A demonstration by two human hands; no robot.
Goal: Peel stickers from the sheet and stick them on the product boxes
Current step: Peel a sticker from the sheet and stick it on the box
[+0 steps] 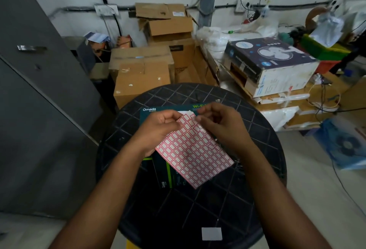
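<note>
Head view: we are gripping the sticker sheet (193, 152) in our left hand (158, 128) above the Omada box (150, 110) while our right hand (221, 124) is pinching its top corner, probably to peel a sticker.

"Omada" and "Wi-Fi" on teal box (150, 115)

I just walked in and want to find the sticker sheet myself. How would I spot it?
Look at the round black table in the middle of the room. A dark green Omada box lies on it, and above that box both hands hold the sticker sheet at its top corner. It is the only thing there with a grid of small red-bordered white squares.
</note>
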